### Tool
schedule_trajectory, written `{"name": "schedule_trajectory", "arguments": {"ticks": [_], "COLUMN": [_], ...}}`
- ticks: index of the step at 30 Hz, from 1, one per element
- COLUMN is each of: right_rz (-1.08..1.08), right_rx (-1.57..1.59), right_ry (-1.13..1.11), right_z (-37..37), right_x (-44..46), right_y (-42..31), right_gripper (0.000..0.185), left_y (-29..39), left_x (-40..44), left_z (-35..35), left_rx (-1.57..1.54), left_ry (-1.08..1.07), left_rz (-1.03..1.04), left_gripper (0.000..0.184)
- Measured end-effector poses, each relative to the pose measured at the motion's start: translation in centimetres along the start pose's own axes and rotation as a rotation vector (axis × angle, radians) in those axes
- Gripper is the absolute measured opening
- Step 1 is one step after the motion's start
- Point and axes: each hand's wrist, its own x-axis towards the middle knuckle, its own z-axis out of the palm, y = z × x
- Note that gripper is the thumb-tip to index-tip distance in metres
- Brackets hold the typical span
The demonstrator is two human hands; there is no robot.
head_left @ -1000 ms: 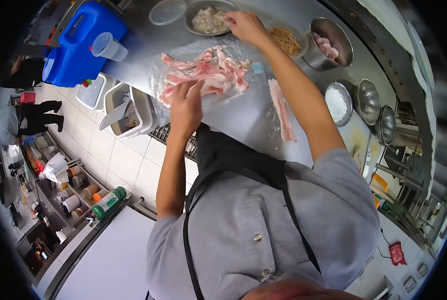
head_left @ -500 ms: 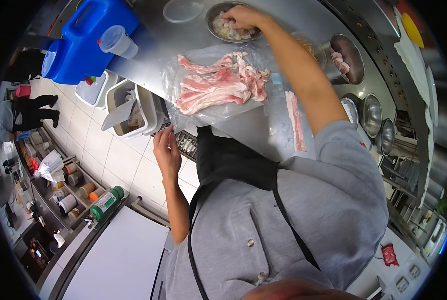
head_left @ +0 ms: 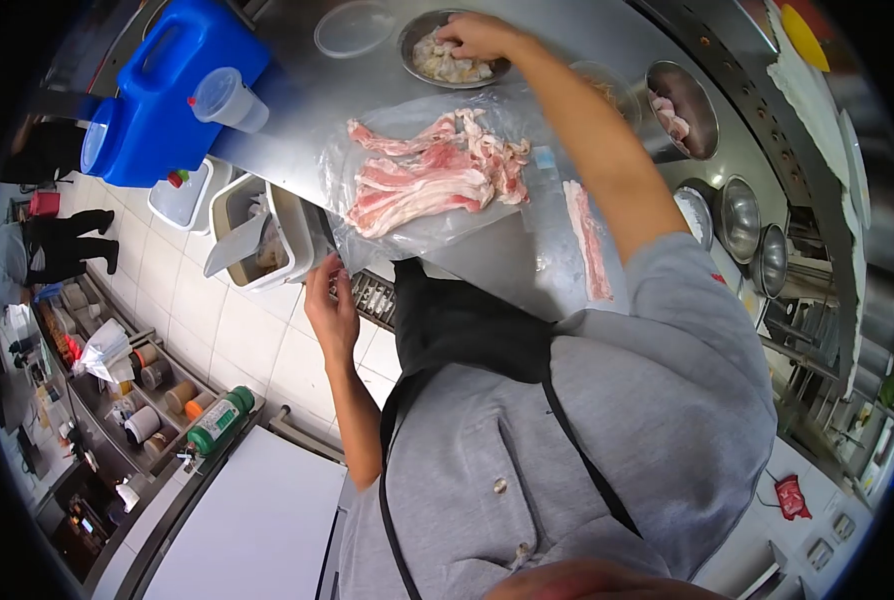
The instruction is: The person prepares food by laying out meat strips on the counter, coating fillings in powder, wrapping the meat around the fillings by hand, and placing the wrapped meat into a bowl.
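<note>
A metal bowl [head_left: 408, 63] of pale, raw-looking chopped pieces [head_left: 445, 62] stands at the back of the steel table. My right hand [head_left: 479, 37] reaches into it, fingers bent and closed on some of the pieces; the fingertips are partly hidden. Long strips of raw pork belly [head_left: 417, 185] lie on a clear plastic sheet [head_left: 342, 165] in front of the bowl. One single strip [head_left: 589, 240] lies apart, under my right forearm. My left hand [head_left: 332, 312] hangs beside the table's front edge, fingers loosely bent and apart, with nothing in it.
A blue jug [head_left: 172, 100] and a clear plastic cup [head_left: 229, 100] stand at the left. Below is a bin [head_left: 302, 235]. At the right are a metal container with meat [head_left: 702, 110] and steel bowls [head_left: 737, 220]. A clear lid [head_left: 352, 28] lies at the back.
The view has shifted slightly, so the table things sit a little further left. My right hand is still in the bowl; my left hand still hangs beside the table.
</note>
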Motion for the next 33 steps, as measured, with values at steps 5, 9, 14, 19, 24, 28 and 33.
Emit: {"name": "schedule_trajectory", "arguments": {"ticks": [5, 9, 14, 19, 24, 28, 33], "right_rz": [0.143, 0.137, 0.053, 0.104, 0.269, 0.447, 0.257], "right_rx": [0.025, 0.216, -0.001, -0.027, 0.498, 0.716, -0.122], "right_ry": [-0.004, 0.008, -0.015, 0.084, 0.278, 0.018, -0.023], "right_z": [0.6, 1.3, 0.5, 0.7, 1.0, -1.4, -3.5], "right_x": [0.6, 0.6, -0.7, -0.5, -1.5, -1.8, 0.0], "right_y": [0.8, 2.7, -0.3, -0.2, 2.0, 2.7, -0.7], "right_gripper": [0.031, 0.035, 0.036, 0.042, 0.038, 0.032, 0.034], "left_y": [0.2, 0.0, -0.4, 0.0, -0.1, -0.6, -0.7], "left_x": [-0.3, -0.5, -0.2, 0.1, -0.5, -0.8, -0.4], "left_z": [0.3, 0.1, 0.2, 0.9, 0.8, 0.7, 1.0], "left_rx": [-0.001, -0.064, -0.097, -0.118, -0.138, -0.161, -0.156], "left_ry": [0.025, 0.050, 0.045, 0.046, 0.054, 0.030, 0.037], "left_rz": [0.027, -0.023, -0.024, -0.003, -0.042, -0.048, -0.047], "left_gripper": [0.030, 0.029, 0.029, 0.031, 0.033, 0.033, 0.033]}}
